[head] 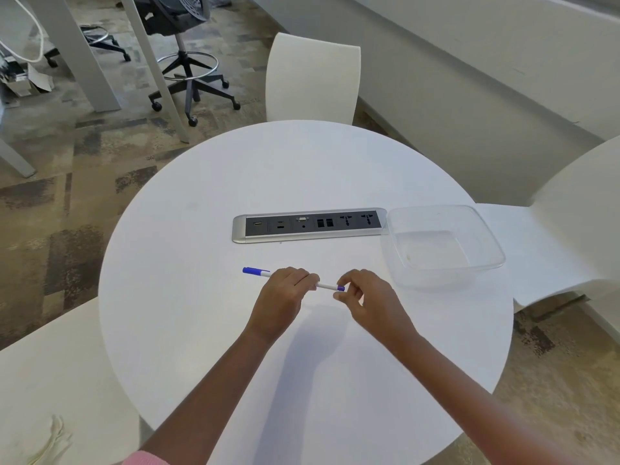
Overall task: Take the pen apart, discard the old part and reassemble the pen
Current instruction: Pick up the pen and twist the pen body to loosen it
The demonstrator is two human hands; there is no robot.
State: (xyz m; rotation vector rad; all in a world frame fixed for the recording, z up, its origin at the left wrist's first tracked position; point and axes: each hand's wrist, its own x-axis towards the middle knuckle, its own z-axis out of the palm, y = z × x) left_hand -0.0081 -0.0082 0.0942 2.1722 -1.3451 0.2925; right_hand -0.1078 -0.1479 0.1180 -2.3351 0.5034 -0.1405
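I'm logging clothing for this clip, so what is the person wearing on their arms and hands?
No gloves, rings or watch show on the left hand or right hand. The left arm and right arm are uncovered, except for a pink sleeve on the left one at the picture's bottom edge.

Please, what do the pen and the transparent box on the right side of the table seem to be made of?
The pen looks like smooth plastic: a plain white barrel with a blue cap and a blue end piece. The box looks like thin clear plastic, fairly glossy: the white table shows through its walls, and its rounded rim catches the light. Glass seems unlikely, but the picture cannot rule it out.
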